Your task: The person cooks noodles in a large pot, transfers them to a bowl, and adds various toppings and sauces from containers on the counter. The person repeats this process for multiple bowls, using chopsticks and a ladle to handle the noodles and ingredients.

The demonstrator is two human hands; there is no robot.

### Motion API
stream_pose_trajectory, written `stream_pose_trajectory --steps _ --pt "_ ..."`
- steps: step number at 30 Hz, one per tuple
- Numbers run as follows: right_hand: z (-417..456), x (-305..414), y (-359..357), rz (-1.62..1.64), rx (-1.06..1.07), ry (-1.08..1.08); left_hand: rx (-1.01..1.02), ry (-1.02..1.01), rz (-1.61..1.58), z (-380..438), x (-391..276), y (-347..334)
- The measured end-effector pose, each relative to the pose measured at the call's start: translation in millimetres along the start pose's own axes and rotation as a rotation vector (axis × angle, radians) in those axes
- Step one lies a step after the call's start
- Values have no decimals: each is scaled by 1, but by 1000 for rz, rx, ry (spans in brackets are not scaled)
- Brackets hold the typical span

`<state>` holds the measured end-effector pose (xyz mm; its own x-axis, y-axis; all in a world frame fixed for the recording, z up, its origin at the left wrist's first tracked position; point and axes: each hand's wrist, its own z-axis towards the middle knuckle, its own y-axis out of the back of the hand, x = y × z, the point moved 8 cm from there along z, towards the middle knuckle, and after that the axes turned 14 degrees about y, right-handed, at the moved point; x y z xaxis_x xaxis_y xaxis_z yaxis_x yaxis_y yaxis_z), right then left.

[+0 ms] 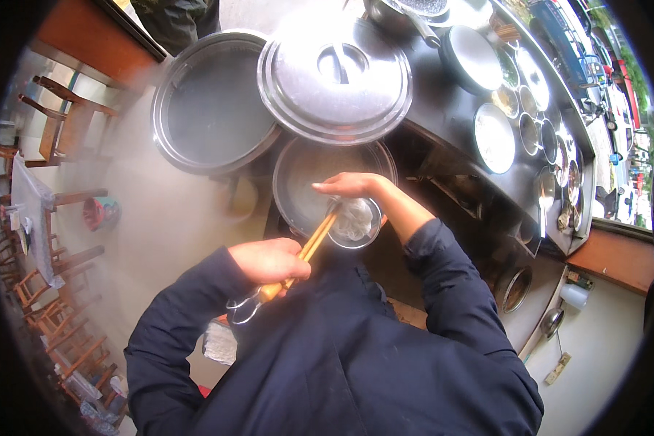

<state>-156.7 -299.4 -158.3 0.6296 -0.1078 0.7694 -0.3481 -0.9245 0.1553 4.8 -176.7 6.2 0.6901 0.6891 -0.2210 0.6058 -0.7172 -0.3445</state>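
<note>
My left hand (272, 264) grips a wooden handle (271, 291) with a wire hook at its end, together with long yellow wooden sticks (317, 240) that look like chopsticks. They slant up to a round, metal-rimmed strainer or bowl (354, 246) holding white noodles (353, 218). It sits over the near right rim of a steaming pot (305, 180) of cloudy liquid. My right hand (351, 184) stretches flat across the pot, just beyond the noodles, with no object visible in it. Whether it touches the noodles, I cannot tell.
A large steel lid (305, 103) covers the pot's far side. Beside it stands a wide vat (161, 125) of dark liquid. Several bowls (495, 139) line the counter (436, 103) at right. Steam veils the left side, near wooden chairs (38, 283) and a person's legs (180, 19).
</note>
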Motion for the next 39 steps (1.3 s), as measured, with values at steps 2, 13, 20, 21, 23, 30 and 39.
stream_pose_trajectory --steps 2,13,20,21,23,30,39 --pt "1 17 -7 15 61 25 -24 31 47 -6 -2 2" --pt "-152 175 45 390 -507 514 -71 -71 -134 20 35 18" --pt "-259 272 65 411 -801 872 -66 -200 -249 47 43 22" --pt "-276 287 67 406 -821 923 -61 -202 -257 49 44 22" --pt "-296 314 74 422 -849 1103 -61 -196 -279 51 47 23" --pt "-280 273 88 180 -989 730 -58 -203 -252 31 61 20" --pt "-80 -77 15 378 -889 -223 30 -202 -333 -3 66 9"
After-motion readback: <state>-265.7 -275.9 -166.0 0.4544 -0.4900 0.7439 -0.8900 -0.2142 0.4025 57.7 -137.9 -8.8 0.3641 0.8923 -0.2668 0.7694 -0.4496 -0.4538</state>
